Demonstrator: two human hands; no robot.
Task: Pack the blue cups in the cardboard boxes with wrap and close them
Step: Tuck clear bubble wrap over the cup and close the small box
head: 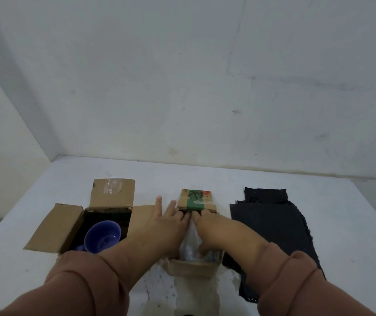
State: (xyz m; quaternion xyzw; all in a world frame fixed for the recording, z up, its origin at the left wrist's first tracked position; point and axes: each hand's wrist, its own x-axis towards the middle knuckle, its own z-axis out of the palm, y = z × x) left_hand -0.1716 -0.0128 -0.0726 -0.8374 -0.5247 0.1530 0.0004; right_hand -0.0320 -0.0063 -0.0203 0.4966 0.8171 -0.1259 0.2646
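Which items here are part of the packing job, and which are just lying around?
Job: blue cup in open left box; middle box with clear wrap inside; left hand and right hand at it; black sheet, probably wrap.
Lying about: white speckled sheet under the middle box, use unclear.

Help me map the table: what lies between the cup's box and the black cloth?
A smaller box with wrap inside, left hand and right hand on it; head view.

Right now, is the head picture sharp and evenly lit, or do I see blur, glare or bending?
Head view: soft, even light, no hard shadows; slightly blurred throughout; wide-angle stretch enlarges the sleeves; glare on the tape on the open box; dark interior around the blue cup.
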